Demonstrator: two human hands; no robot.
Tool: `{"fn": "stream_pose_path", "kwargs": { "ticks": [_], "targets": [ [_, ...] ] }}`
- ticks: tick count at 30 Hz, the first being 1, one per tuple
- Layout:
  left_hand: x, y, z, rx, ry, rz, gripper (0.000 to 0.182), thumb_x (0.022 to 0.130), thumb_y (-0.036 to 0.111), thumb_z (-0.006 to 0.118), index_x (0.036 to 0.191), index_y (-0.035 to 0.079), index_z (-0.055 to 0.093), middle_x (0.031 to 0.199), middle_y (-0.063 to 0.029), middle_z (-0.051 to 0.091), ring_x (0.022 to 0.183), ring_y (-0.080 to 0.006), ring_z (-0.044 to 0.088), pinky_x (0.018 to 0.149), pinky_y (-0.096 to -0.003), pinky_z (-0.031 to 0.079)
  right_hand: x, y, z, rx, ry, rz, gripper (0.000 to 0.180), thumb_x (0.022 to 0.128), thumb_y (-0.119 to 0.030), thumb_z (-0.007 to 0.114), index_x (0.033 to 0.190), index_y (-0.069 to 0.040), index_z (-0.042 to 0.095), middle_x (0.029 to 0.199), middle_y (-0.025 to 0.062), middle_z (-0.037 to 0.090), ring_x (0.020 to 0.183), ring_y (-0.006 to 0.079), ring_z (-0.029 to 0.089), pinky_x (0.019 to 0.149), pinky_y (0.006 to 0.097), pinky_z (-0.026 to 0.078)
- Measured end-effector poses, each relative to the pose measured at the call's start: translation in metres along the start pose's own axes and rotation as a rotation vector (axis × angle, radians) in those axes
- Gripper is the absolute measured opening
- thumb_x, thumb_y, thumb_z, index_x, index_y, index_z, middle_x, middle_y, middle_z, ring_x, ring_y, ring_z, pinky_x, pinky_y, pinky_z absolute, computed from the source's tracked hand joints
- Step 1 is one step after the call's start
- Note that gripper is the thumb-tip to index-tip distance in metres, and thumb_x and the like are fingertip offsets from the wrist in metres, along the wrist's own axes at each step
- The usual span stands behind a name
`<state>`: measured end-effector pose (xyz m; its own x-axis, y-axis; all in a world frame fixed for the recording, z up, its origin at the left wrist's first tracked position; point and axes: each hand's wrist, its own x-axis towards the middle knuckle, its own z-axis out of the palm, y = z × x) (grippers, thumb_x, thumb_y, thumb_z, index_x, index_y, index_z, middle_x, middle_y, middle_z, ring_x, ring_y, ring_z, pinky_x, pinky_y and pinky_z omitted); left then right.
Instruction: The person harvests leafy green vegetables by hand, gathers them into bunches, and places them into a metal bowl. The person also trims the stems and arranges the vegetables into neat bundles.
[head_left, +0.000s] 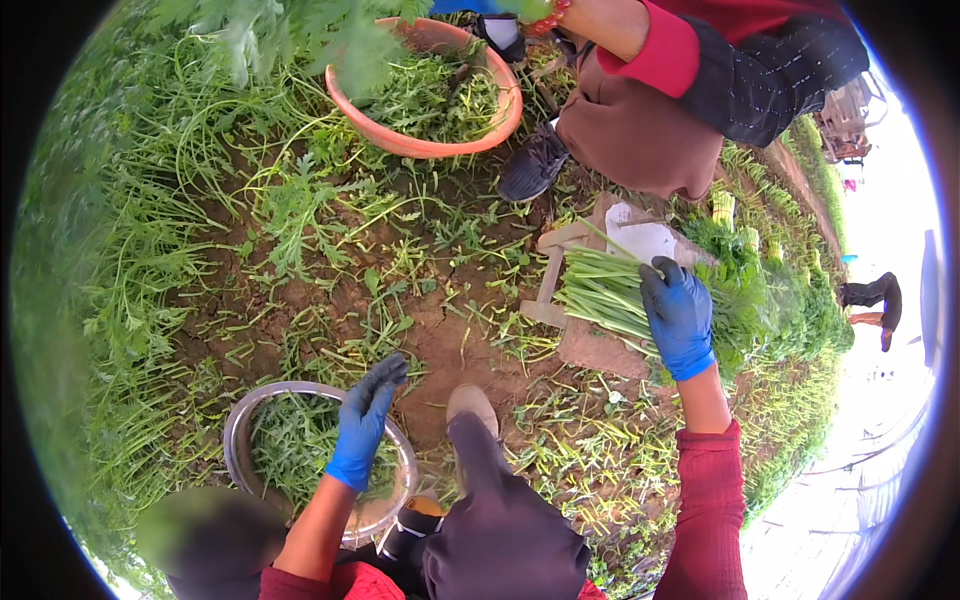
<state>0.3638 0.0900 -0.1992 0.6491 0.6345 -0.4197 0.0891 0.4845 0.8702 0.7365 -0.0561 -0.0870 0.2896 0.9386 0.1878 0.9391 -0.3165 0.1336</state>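
Observation:
My right hand (679, 319), in a blue glove with dark fingers, lies on a bunch of long green leafy stems (607, 292); whether its fingers grip a stem I cannot tell. The bunch rests on a low wooden stand (600, 352), its cut ends to the left and its feathery leaves to the right. My left hand (367, 424), gloved alike, is raised over the right side of a metal basin (255, 397) that holds loose leaves. Nothing shows between its fingers, which point up and to the right.
An orange tub (420, 146) with leafy greens stands at the top, beside another person's shoe (534, 163) and arm. Uncut leafy plants (135, 247) fill the left. Tied bundles (724, 210) lie at the right. A person (881, 300) bends over farther off. Cut stems litter the soil.

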Motion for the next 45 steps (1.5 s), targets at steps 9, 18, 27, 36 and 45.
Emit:
{"fn": "stream_pose_path", "kwargs": {
  "ticks": [9, 18, 27, 36, 45],
  "targets": [
    [-0.006, -0.012, -0.008, 0.009, -0.018, -0.001, 0.039, 0.098, 0.007, 0.048, 0.135, -0.005, 0.046, 0.131, -0.0137, 0.055, 0.121, -0.0228, 0.054, 0.105, -0.0341, 0.040, 0.010, 0.003, 0.005, 0.051, -0.155, 0.073, 0.007, 0.081, -0.012, 0.063, 0.087, -0.009, 0.060, 0.080, 0.0112, 0.055, 0.070, 0.0330, 0.060, 0.060, 0.0420, 0.049],
    [-0.014, -0.014, -0.008, -0.008, -0.038, -0.014, 0.038, 0.097, 0.006, 0.048, 0.134, -0.004, 0.048, 0.127, -0.0149, 0.058, 0.119, -0.0220, 0.055, 0.104, -0.0330, 0.040, 0.014, 0.003, 0.005, 0.004, -0.184, 0.152, 0.008, 0.083, -0.014, 0.062, 0.089, -0.009, 0.061, 0.084, 0.0113, 0.056, 0.070, 0.0349, 0.060, 0.060, 0.0427, 0.050],
    [-0.062, 0.045, -0.057, 0.566, -0.157, 0.092, 0.045, 0.091, 0.013, 0.057, 0.135, 0.004, 0.051, 0.128, -0.0144, 0.060, 0.116, -0.0260, 0.059, 0.099, -0.0365, 0.046, -0.009, -0.006, -0.041, 0.185, 0.139, 0.015, 0.038, 0.085, -0.004, 0.058, 0.122, -0.009, 0.060, 0.113, 0.0176, 0.065, 0.098, 0.0376, 0.063, 0.082, 0.0425, 0.051],
    [-0.234, 0.128, -0.205, 1.167, -0.060, 0.146, 0.036, 0.087, 0.019, 0.060, 0.123, 0.013, 0.061, 0.100, -0.0175, 0.067, 0.090, -0.0358, 0.065, 0.080, -0.0425, 0.052, 0.063, -0.165, -0.133, 0.673, -0.006, -0.265, 0.031, 0.087, 0.001, 0.056, 0.118, -0.002, 0.059, 0.110, 0.0141, 0.057, 0.089, 0.0237, 0.061, 0.080, 0.0306, 0.049],
    [-0.316, 0.115, -0.310, 0.858, 0.472, 0.076, 0.035, 0.096, 0.014, 0.053, 0.130, 0.009, 0.056, 0.121, -0.0104, 0.064, 0.110, -0.0212, 0.062, 0.095, -0.0346, 0.047, 0.143, -0.401, -0.127, 0.536, -0.449, -1.082, 0.012, 0.083, -0.008, 0.062, 0.094, -0.005, 0.064, 0.082, 0.0142, 0.058, 0.072, 0.0347, 0.060, 0.063, 0.0405, 0.049]
  ]
}}
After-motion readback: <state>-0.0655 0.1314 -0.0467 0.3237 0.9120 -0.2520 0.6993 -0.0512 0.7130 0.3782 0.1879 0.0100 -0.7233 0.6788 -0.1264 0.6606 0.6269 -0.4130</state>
